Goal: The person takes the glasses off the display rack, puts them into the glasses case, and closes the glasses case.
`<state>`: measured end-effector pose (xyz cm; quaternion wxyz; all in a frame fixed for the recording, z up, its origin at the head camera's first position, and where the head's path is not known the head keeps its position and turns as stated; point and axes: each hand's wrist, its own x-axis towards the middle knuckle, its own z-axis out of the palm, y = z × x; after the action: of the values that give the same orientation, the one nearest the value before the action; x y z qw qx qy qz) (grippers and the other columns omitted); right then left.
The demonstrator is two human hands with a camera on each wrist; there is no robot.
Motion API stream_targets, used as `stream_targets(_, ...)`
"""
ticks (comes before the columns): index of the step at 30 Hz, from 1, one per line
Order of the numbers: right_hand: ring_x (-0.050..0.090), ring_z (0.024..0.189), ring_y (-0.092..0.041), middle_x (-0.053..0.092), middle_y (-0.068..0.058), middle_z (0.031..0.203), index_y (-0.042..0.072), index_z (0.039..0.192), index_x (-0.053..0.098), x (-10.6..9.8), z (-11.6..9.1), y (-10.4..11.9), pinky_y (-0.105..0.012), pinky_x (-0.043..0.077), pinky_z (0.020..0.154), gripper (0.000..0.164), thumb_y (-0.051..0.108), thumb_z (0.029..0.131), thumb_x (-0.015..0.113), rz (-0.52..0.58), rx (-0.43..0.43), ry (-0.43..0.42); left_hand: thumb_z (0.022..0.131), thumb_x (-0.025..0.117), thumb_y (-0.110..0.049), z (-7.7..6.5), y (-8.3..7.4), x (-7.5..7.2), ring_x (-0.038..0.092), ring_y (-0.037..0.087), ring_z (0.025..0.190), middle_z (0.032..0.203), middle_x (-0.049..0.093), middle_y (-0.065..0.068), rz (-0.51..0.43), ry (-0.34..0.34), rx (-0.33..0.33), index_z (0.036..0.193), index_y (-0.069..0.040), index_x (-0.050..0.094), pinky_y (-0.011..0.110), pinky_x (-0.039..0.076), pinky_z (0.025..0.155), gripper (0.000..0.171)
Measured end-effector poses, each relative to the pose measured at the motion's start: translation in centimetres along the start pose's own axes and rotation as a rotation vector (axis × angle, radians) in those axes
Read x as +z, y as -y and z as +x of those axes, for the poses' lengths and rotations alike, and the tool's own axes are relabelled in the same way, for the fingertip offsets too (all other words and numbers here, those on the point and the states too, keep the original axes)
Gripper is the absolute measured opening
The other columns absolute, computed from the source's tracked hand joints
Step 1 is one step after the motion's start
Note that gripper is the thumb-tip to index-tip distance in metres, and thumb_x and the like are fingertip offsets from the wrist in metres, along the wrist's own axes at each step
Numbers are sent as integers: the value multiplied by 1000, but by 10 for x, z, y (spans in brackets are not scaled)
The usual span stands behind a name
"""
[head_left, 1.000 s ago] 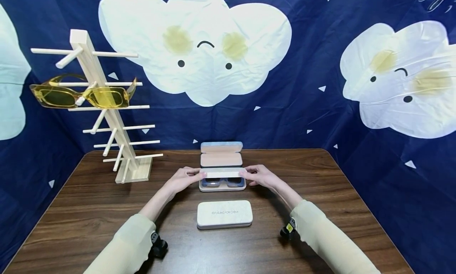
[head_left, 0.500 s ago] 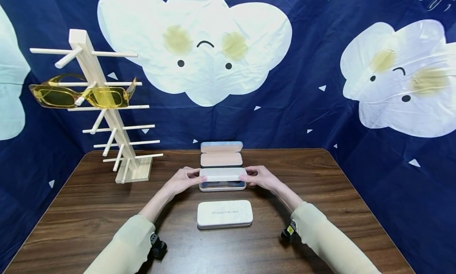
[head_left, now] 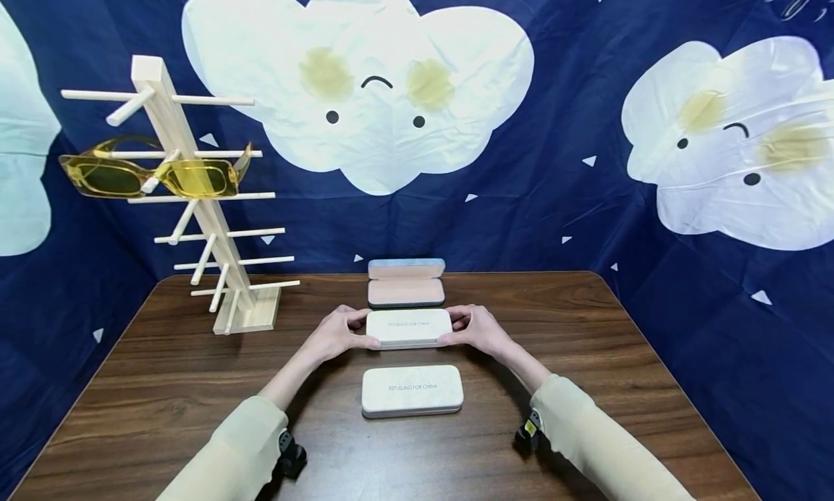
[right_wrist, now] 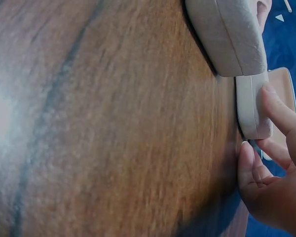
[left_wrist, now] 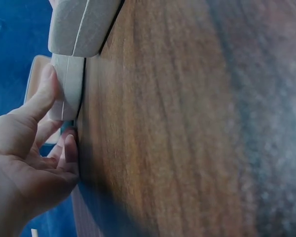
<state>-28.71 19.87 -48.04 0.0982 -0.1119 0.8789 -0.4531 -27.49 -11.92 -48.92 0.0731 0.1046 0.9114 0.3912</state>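
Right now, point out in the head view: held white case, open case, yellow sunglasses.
Held white case [head_left: 409, 329]: head view, middle of its closed lid.
Open case [head_left: 406, 292]: head view, pinkish lining of its base.
Yellow sunglasses [head_left: 195, 179]: head view, the lens on the picture's right.

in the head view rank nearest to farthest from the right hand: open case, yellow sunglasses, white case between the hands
1. White case: gripped by the right hand
2. Open case: just behind that case
3. Yellow sunglasses: far left, on the stand

The middle white case [head_left: 409, 332] lies flat on the table [head_left: 554, 309]; closed, lettered side up.
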Motion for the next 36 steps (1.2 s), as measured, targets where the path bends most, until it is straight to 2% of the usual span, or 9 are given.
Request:
stream_targets(5,68,90,-15,78,-10,102,8,124,74,0,-1,2,-22,51,81,59,19,71,95,21,16,1,73,93,-40,-2,-1,0,58,27,118,127,62,14,-24,3,-22,141,-13,64,45,46,104,79)
stream_targets(14,69,94,-17,77,-5,102,9,121,75,1,-5,3,-26,53,85,58,23,69,97,-69,-5,14,71,93,-43,-11,-2,0,58,28,121,132,60,13,-45,7,-50,142,-12,63,46,45,105,83)
stream_targets(23,67,99,-16,74,-6,113,12,123,74,-2,-14,6,-33,53,90,61,29,69,97,-158,-3,9,72,93,-43,-18,-4,2,57,28,120,133,61,13,-9,5,-33,141,-12,63,47,45,104,81)
stream_targets(29,67,104,-19,71,-9,118,11,123,74,-1,-18,7,-37,54,94,64,31,67,97,-170,7,-2,72,92,-43,-21,-3,2,57,27,118,132,61,14,1,1,-5,141,-10,63,45,47,102,82)
stream_targets(36,66,107,-20,70,-9,120,11,124,73,2,-21,8,-38,53,95,64,30,67,97,-167,32,6,72,93,-43,-24,-2,2,57,28,121,134,60,14,-8,11,-18,142,-12,63,47,47,103,82)
